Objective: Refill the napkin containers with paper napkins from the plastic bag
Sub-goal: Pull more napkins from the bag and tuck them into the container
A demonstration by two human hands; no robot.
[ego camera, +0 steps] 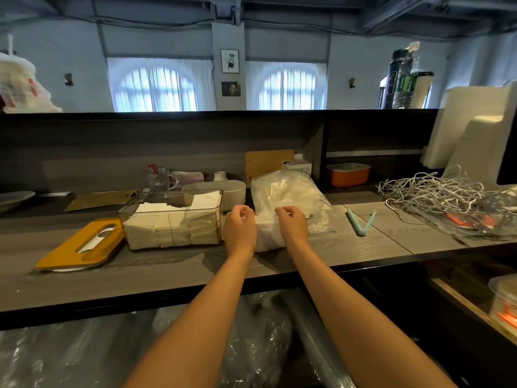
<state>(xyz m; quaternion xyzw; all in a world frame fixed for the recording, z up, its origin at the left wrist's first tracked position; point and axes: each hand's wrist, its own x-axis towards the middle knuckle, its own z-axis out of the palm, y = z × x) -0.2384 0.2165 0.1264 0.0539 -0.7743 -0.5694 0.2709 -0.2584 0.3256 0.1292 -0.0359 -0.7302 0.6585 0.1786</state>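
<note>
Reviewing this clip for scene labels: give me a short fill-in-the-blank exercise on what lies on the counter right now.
1. The clear napkin container is filled with ____ paper napkins.
2. The container's lid, lying on the counter to its left, is ____ in colour.
3. Both the left hand and the right hand are at the ____ bag of napkins.
4. The light green bag clip lies ____ of the bag, from the person's view.

Missing words: white; yellow; plastic; right
</note>
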